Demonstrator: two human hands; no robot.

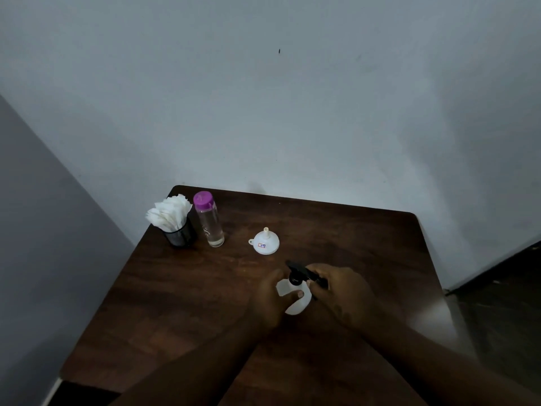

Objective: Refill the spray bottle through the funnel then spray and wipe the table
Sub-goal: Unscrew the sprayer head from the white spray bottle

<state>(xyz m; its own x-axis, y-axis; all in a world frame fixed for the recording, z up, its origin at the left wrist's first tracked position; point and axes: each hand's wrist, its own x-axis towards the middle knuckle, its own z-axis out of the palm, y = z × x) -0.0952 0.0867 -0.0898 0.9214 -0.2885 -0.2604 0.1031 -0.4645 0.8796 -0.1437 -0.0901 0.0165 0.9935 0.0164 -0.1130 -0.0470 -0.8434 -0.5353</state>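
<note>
The spray bottle [297, 306] is held upright just below the centre of the frame, on or just above the table [351, 244]; contact with the wood cannot be told. Its white body is grasped by the left hand [268, 300], thumb across the front, while the black trigger head is clasped by the curled fingers of the right hand [339, 288].

Bare wood is seen to the right of the hands up to the table's right edge, and again to the left and below. The far edge is set against the wall [292, 112].

Above the hands, well apart from them, the white funnel [265, 243] is stood mouth down, spout up. Near the upper left corner of the table a clear bottle [209, 224] with a purple cap is stood just beside a black cup [180, 234] filled with white tissues [168, 213].

The tabletop is dark brown wood with rounded corners. The wall is plain grey-blue, and dark floor [512, 288] is seen at the right.
</note>
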